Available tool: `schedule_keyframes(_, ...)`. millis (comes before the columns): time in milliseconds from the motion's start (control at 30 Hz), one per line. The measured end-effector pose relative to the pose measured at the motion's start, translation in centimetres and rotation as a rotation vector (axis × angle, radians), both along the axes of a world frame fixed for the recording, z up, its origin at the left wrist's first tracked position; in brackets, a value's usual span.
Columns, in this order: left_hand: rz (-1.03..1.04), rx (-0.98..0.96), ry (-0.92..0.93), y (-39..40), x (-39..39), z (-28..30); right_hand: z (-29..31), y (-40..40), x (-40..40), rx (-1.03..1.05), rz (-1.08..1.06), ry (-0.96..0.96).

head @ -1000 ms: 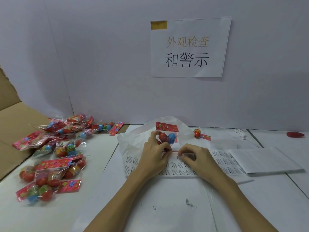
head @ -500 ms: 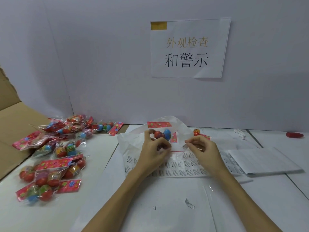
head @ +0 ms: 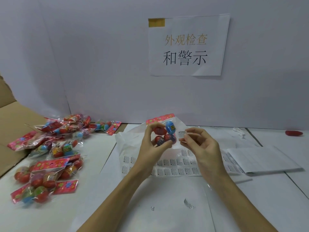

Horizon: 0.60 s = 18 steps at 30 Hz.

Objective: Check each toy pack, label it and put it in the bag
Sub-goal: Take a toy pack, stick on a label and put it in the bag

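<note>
while the left hand (head: pixel 153 144) curls around a clear toy pack (head: pixel 164 133), thumb under its lower edge and fingers hooked over the upper left, the pack is held up off the table, tilted a little toward the camera, with three red eggs and one blue egg showing through the film and a pink flowered header card along its top. just to the right of the pack, the right hand (head: pixel 201 145) pinches a small white warning label (head: pixel 182 135) between thumb and forefinger, the other fingers loosely bent; the label hangs at the pack's right edge, and whether it touches the film cannot be told. directly behind and below the pack lies a crumpled white plastic bag (head: pixel 127 139), open side hard to make out. below the pack, flat on the table, a label sheet (head: pixel 177 166) printed with rows of the same small warnings runs out from under both wrists. right of the pack, a stack of white paper (head: pixel 264 160) lies partly over that sheet, and farther right, near the wall, sits a small red object (head: pixel 293 133), too blurred to name. well to the left of the pack, a loose heap of other toy packs (head: pixel 50 156) spreads over the white table (head: pixel 93 190), their pink headers pointing different ways, with brown cardboard (head: pixel 15 118) beyond them. above the pack, a printed paper sign (head: pixel 188 46) is fixed to the white wall with a strip of tan tape at its upper left corner.
</note>
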<state>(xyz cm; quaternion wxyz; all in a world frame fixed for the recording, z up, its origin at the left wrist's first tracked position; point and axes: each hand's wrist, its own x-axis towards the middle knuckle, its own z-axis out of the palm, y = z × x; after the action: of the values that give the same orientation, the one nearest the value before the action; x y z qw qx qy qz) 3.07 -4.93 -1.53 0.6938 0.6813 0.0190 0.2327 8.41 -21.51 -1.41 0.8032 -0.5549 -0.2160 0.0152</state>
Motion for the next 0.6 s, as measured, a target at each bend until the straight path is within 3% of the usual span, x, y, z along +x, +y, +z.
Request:
schedule_keyframes(367, -0.038, -0.082, 0.004, 0.0, 0.3, -0.3, -0.4, 1.0, -0.8, -0.233, -0.09, -0.175)
schedule_keyframes(600, 0.022, -0.064, 0.038, -0.1, 0.4, -0.5, -0.6, 1.3, -0.9, -0.195, -0.152, -0.216)
